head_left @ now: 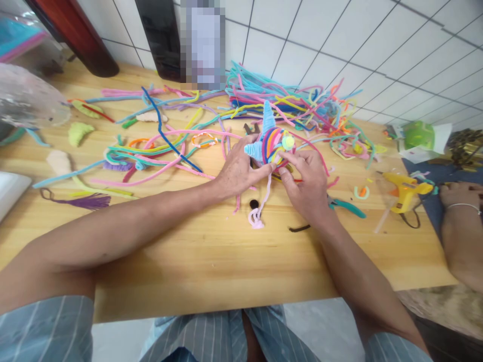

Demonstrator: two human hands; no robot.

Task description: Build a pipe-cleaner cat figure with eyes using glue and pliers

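Between both hands is a fish-like pipe cleaner figure (270, 143), with a body of multicoloured stripes, light blue pointed fins and a pale yellow-green round piece on its right side. My left hand (237, 168) grips it from the left, the thumb pressed against its lower edge. On the right, the fingertips of my right hand (306, 176) pinch at the figure's lower right; what exactly they pinch is hidden. A pale pink pipe cleaner (267, 196) hangs from the figure to the table, its curled end lying beside a small black disc (254, 204).
Loose pipe cleaners (260, 93) pile up along the tiled wall and spread left. Teal-handled pliers (349, 207) lie by my right wrist, with a yellow glue gun (405, 192) farther right. Another person's arm (462, 221) rests at the right edge. A purple tassel (88, 201) lies left.
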